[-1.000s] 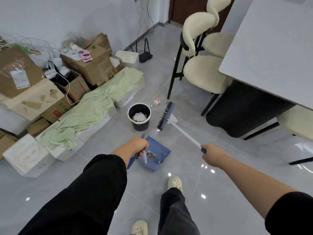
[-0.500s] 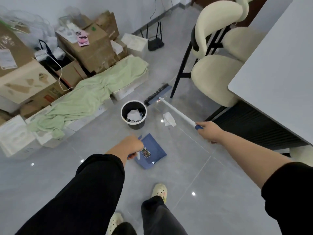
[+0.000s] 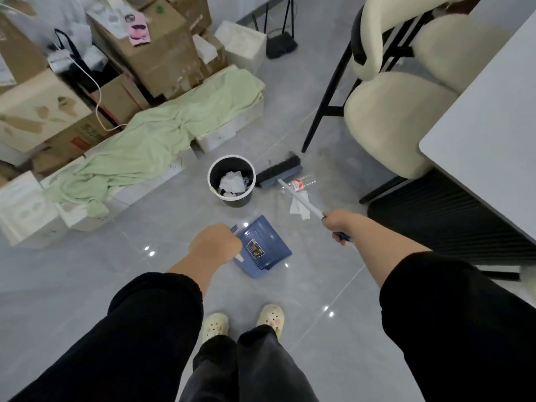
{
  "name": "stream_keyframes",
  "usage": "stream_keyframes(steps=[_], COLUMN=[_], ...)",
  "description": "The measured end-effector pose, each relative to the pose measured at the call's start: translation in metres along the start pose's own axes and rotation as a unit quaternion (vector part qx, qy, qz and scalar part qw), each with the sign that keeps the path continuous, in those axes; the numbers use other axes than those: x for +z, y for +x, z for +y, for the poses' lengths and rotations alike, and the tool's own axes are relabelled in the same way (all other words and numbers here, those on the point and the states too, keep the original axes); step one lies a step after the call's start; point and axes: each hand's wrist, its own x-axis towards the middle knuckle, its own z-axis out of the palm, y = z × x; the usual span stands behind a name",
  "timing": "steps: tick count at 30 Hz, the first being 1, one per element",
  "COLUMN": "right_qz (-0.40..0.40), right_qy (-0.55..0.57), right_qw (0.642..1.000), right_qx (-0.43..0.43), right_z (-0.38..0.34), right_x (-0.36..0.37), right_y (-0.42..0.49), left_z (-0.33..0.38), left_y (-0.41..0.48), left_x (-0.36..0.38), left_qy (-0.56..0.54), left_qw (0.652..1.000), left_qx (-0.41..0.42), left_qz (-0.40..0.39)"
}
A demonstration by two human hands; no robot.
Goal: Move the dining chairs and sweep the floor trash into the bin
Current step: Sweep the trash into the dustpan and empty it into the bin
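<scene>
The right hand (image 3: 338, 226) is wrapped around the end of the broom (image 3: 280, 173) handle, and the left hand (image 3: 216, 245) is closed on the grip of the blue dustpan (image 3: 265, 246), which rests on the floor just in front of the feet. The broom handle runs away from the right hand, forward and toward the left, so the brush head lies on the floor just to the right of the bin (image 3: 231, 181), very near its wall; I cannot tell if they touch. The trash lies between brush and pan: a crumpled tissue (image 3: 298, 207) directly under the handle, and a small plastic bottle (image 3: 304, 181) just beside the brush head on its right end. The bottle's long axis seems roughly in line with the brush head. The pan's open mouth faces forward and to the right, toward the tissue, which is nearer to the right hand than to the left. In my judgement the next stroke must pull the brush back along the handle line, toward the pan, and the bottle may roll aside.
</scene>
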Motion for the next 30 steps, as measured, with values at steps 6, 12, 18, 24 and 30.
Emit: stream_keyframes(steps=[6,12,18,24,30], right_qz=[-0.002,-0.002,0.006,0.052,0.02], right_qy=[0.014,0.033,0.071,0.164,0.154], right_qw=[0.999,0.996,0.993,0.981,0.987], right_qx=[0.052,0.082,0.098,0.092,0.044], right_z=[0.065,0.107,0.126,0.1,0.042], right_x=[0.034,0.079,0.132,0.185,0.216], right_y=[-0.031,-0.086,-0.143,-0.191,-0.215], left_z=[-0.001,-0.016,-0.049,-0.103,-0.164], left_y=[-0.009,-0.022,-0.057,-0.09,-0.105], left_x=[-0.002,0.001,0.019,0.031,0.031], left_qy=[0.002,-0.076,-0.021,-0.013,-0.018], left_qw=[1.0,0.996,0.998,0.997,0.997], left_qx=[0.012,-0.013,0.024,0.069,0.065], left_qz=[-0.009,-0.044,-0.052,-0.04,-0.039])
